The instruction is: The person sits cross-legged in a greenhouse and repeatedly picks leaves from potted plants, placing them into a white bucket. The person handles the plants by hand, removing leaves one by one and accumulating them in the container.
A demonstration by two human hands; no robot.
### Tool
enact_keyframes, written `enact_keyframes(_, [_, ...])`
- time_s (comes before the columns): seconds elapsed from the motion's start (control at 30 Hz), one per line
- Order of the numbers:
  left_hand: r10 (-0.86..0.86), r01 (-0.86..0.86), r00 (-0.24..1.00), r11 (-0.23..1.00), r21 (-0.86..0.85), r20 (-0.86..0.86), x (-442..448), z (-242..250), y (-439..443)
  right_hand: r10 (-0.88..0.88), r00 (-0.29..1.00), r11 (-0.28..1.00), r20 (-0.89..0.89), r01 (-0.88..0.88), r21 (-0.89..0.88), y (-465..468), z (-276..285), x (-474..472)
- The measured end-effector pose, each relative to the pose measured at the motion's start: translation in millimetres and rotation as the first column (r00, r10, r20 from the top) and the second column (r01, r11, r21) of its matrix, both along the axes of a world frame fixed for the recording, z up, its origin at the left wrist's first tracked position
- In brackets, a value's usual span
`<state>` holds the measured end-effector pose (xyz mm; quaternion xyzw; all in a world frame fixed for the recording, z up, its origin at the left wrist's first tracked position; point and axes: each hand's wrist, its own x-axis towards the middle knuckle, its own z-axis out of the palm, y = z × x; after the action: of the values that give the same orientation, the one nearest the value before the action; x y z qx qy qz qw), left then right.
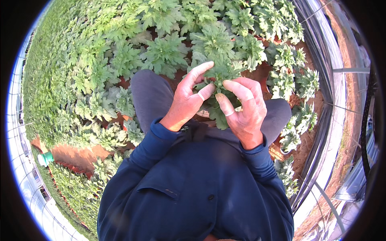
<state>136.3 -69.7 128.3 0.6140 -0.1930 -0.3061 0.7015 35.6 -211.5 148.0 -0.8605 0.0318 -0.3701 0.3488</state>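
Observation:
A leafy green potted plant, with lobed leaves like a chrysanthemum's (221, 117), stands between my knees, its top between my two hands. On its left side is my left hand (188, 96), thumb against the stem and index finger raised along the leaves; whether it grips anything I cannot tell. From the right my right hand (247, 105) reaches in, thumb and index finger close together at the small shoots near the stem. Whether a shoot is pinched there is too small to tell. White bands circle some fingers. The pot is mostly hidden below the leaves.
Dense rows of similar plants (164, 54) spread ahead and to the left. More plants in pots (289, 135) stand at the right, beside dark plastic sheeting (319, 129). Reddish bare soil (80, 155) and a green and white container (45, 158) lie at the lower left.

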Motion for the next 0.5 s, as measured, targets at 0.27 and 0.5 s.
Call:
enact_keyframes(0.27, [0.009, -0.010, 0.999, 1.000, 0.015, 0.052, -4, 1, -5, -0.083, 0.979, 0.891, -0.188, 0.157, 0.426, 1, -28, -6])
enact_keyframes(0.5, [0.011, -0.006, 0.998, 0.996, 0.086, -0.062, -3, 8, -7, 0.051, 0.996, 0.708, -0.075, 0.017, 0.706, -4, -40, -11])
